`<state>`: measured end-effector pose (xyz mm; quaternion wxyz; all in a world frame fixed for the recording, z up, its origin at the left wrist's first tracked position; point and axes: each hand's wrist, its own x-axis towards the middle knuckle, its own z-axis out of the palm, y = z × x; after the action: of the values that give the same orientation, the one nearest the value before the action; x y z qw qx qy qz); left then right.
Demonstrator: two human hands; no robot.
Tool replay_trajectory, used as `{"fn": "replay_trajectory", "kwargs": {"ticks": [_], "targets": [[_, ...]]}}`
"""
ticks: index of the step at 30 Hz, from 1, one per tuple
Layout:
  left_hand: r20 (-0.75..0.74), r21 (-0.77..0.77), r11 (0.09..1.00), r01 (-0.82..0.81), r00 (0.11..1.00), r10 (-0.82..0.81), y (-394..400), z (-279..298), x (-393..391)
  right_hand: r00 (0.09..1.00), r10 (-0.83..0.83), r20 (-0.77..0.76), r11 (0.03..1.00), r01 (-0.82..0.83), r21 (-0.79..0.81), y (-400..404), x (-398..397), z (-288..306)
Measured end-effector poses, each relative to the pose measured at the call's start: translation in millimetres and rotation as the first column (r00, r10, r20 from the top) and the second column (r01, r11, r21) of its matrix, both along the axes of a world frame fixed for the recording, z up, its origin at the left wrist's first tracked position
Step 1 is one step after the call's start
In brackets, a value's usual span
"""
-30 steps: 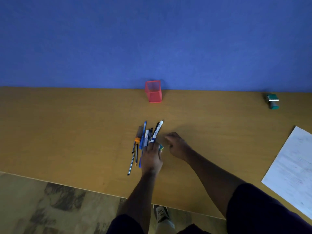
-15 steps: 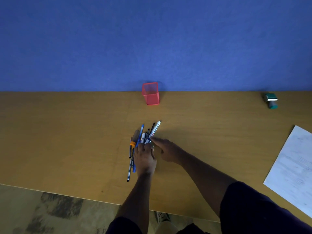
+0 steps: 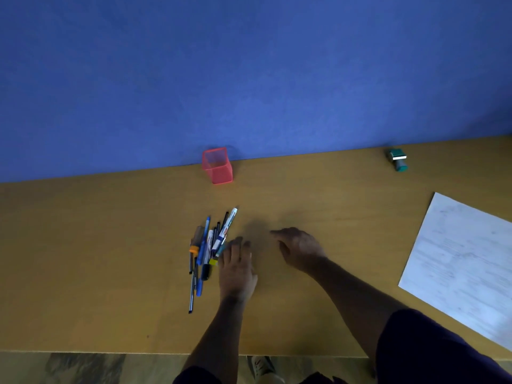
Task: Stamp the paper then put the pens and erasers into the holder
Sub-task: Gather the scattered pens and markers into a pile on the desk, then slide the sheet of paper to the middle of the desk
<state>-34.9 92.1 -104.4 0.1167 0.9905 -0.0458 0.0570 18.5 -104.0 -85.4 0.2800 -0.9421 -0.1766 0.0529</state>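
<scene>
A pile of several pens and markers (image 3: 210, 245) lies on the wooden table (image 3: 110, 245), with a small yellow piece (image 3: 212, 262) among them. My left hand (image 3: 237, 268) lies flat on the table at the pile's right side, its fingertips touching the nearest pens. My right hand (image 3: 297, 249) hovers to the right of it with relaxed fingers, holding nothing. The red mesh holder (image 3: 217, 166) stands upright at the table's far edge, beyond the pens. A green stamp (image 3: 399, 159) lies at the far right. The white paper (image 3: 460, 261) is at the right edge.
A blue wall (image 3: 249, 79) rises directly behind the table's far edge. The table's near edge runs along the bottom, with patterned floor and a shoe (image 3: 263, 367) below it.
My right hand has pulled away from the pens to the right. My left hand has shifted from on top of the pile to its right side. The view has tilted.
</scene>
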Motion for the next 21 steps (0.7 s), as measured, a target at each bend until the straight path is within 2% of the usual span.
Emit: {"fn": "replay_trajectory", "kwargs": {"ticks": [4,7,10,13,18,21], "targets": [[0.053,-0.034,0.99,0.136,0.99,-0.134,-50.8,3.3,6.2,0.964,-0.201,0.174,0.979,0.205,-0.004,-49.9,-9.9,4.2],[0.039,-0.091,0.978,0.188,0.982,-0.185,-100.7,11.8,14.7,0.888,-0.418,0.193,0.906,0.424,0.013,-87.8,-16.8,7.2],[-0.045,-0.168,0.963,0.213,0.974,-0.223,-153.0,22.3,22.3,0.739,-0.661,0.127,0.749,0.661,0.052,-127.5,-27.4,8.6],[-0.142,-0.261,0.936,0.236,0.95,-0.279,-199.7,28.5,23.7,0.564,-0.825,0.036,0.565,0.823,0.066,-163.2,-42.2,8.3],[-0.255,-0.358,0.903,0.237,0.906,-0.339,-260.6,28.5,12.6,0.304,-0.952,-0.041,0.302,0.952,0.043,-214.4,-72.5,8.9],[-0.297,-0.377,0.889,0.259,0.876,-0.381,-288.9,25.8,2.9,0.16,-0.987,-0.021,0.161,0.985,-0.058,-242.5,-92.8,9.0]]}}
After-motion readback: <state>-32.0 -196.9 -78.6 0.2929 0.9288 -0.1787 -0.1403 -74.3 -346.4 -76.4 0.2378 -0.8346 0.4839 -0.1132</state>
